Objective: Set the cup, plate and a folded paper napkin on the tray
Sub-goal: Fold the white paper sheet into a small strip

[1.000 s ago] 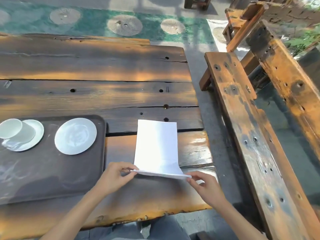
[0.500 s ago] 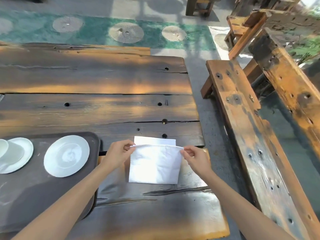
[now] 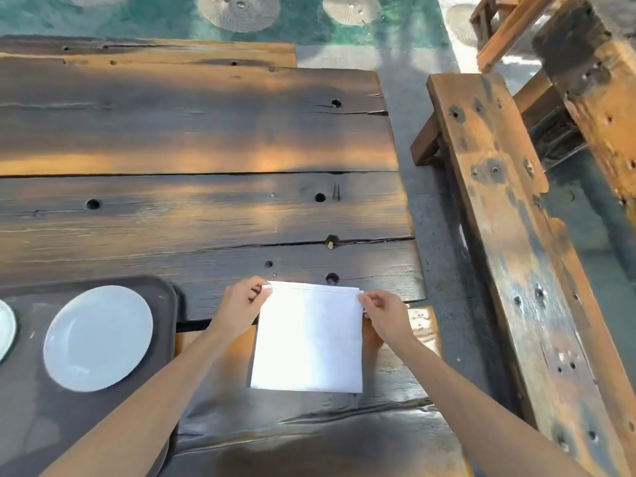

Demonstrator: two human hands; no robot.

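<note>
**Napkin folded on the table, both far corners pinched**

While we lean over the wooden table [image 3: 192, 215], our two hands hold the far edge of the white paper napkin [image 3: 308, 339], which lies flat on the planks just right of the tray [image 3: 86, 425]. Our left hand [image 3: 241, 304] pinches the napkin's far left corner between thumb and fingertips, and our right hand [image 3: 385, 315] pinches the far right corner the same way, fingers closed on the paper. The napkin is doubled over, with layered edges showing along its far side, and its near edge rests on the table, clear of both forearms. It is not on the tray; a strip of bare wood lies between them.

On the dark tray we see the white plate [image 3: 98, 339] sitting flat, well apart from the napkin. At the frame's left edge a sliver of a second white dish [image 3: 5, 330] shows on the tray; we cannot see the cup from here. To our right a wooden bench [image 3: 509, 235] runs alongside the table, across a gap of grey floor.
</note>
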